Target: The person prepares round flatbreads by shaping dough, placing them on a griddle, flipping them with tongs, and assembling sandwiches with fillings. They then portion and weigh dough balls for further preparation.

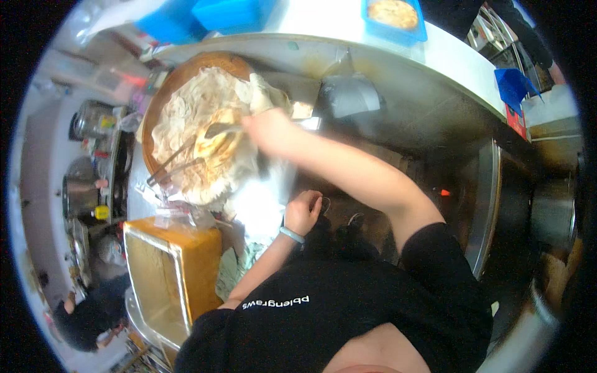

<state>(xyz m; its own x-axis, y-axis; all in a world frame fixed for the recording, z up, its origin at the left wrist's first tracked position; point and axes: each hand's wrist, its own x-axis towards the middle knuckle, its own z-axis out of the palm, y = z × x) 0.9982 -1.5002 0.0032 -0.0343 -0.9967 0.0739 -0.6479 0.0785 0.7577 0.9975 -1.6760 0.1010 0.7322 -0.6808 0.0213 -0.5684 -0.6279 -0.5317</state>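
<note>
My right hand (261, 128) reaches over a round woven basket (148, 126) and grips a dark metal utensil (221, 129), blurred, its head against a browned flatbread (214, 149). A wrinkled pale cloth (186, 100) lines the basket beneath the bread. Two thin metal bars, like the legs of tongs (172, 161), cross the basket's near left side and meet at one end; whether they join the utensil I cannot tell. Beside my right hand is a whitish cloth (261, 95). My left hand (303, 210), a pale band on its wrist, hangs near my body with fingers loosely curled and nothing visible in it.
An orange-brown box (200, 252) with a pale inner face stands left of me. Beyond the basket runs a white counter (317, 18) bearing blue containers (233, 14) and a blue tray (419, 35) with a round flatbread. Another person (93, 312) is at lower left.
</note>
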